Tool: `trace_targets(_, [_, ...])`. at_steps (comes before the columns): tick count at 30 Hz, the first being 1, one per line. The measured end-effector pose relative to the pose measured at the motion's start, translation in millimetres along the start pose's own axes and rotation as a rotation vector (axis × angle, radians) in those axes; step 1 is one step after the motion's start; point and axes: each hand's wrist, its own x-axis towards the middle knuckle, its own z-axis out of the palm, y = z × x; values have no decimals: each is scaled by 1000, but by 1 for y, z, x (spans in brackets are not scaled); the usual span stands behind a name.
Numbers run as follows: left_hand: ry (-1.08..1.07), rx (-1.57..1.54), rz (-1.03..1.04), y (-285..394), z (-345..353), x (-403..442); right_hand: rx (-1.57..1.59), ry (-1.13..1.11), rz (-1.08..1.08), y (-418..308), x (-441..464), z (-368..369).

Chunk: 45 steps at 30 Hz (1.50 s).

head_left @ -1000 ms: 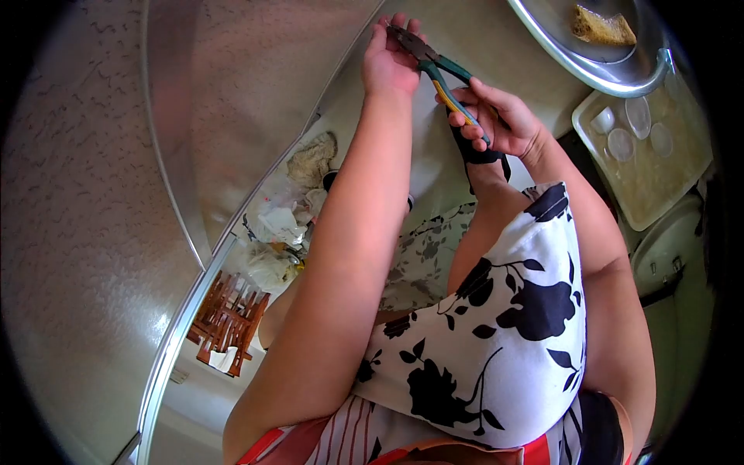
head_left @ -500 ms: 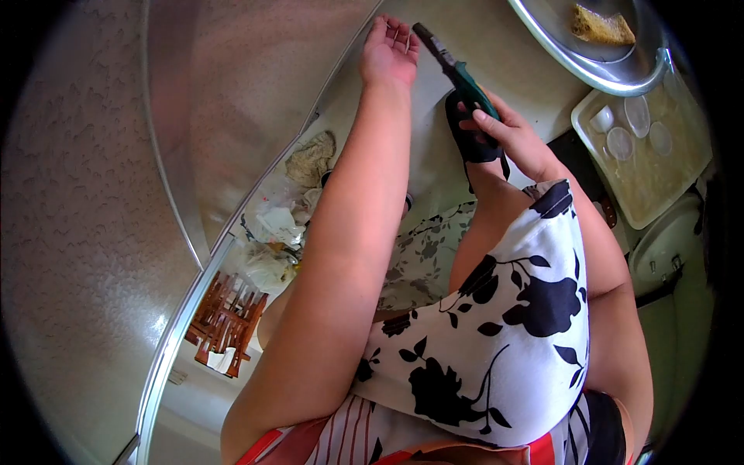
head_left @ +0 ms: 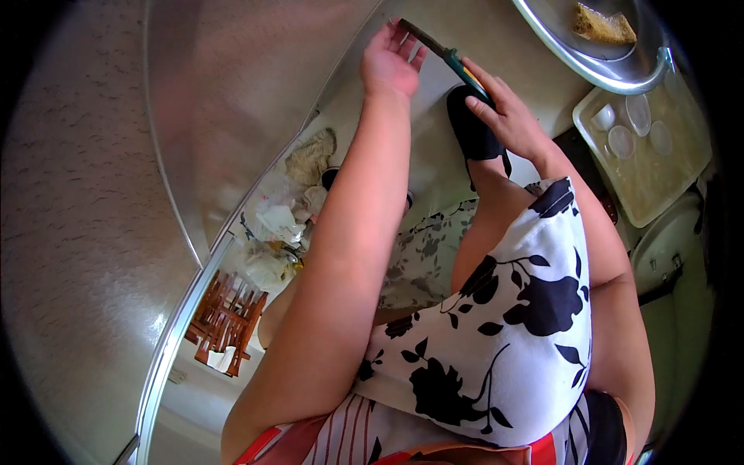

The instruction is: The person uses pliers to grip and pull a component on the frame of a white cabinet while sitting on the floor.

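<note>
Your floral garment (head_left: 535,380) spreads over your raised knee, nearest the camera. Beyond it, your right hand (head_left: 511,120) is closed on the handles of the pliers (head_left: 448,56), thumb on one side and fingers on the other. The pliers lie edge-on to you, slanting from your right fingers up to the fingertips of your left hand (head_left: 391,70). That hand is palm up, its fingers loosely curled and partly spread, right at the tool's dark tip; you can't tell whether they pinch anything there. Your black shoe (head_left: 471,128) shows just below the handles. Off to the right sit a tray (head_left: 643,190) with clear lids (head_left: 621,142) and a metal basin (head_left: 577,77) holding a sponge (head_left: 604,25).
</note>
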Motion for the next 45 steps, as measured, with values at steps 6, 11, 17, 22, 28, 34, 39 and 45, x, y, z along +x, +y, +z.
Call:
trace_targets(6, [-63,52,92,-5,-3,-1,-32,8,-3,-6,4,-6])
trace_targets(11, [-39,69,160,-5,-3,3,-36,-13,-51,2,14,-14])
trace_targets(17, [-30,129,190,4,-6,11,-27,-1,-86,1,20,-13])
trace_targets(22, [53,170,192,1,-3,8,-157,-43,-49,-5,23,-19])
trace_targets(28, [55,102,26,9,-2,11,-311,-146,-82,-17,39,-52])
trace_targets(34, [7,191,-7,22,-4,14,-260,-250,-61,-13,57,-70])
trace_targets(39, [-27,266,-29,25,-9,14,-362,-383,-29,-28,73,-92])
trace_targets(45, [0,396,-42,31,-6,14,-433,-347,-52,-17,77,-90])
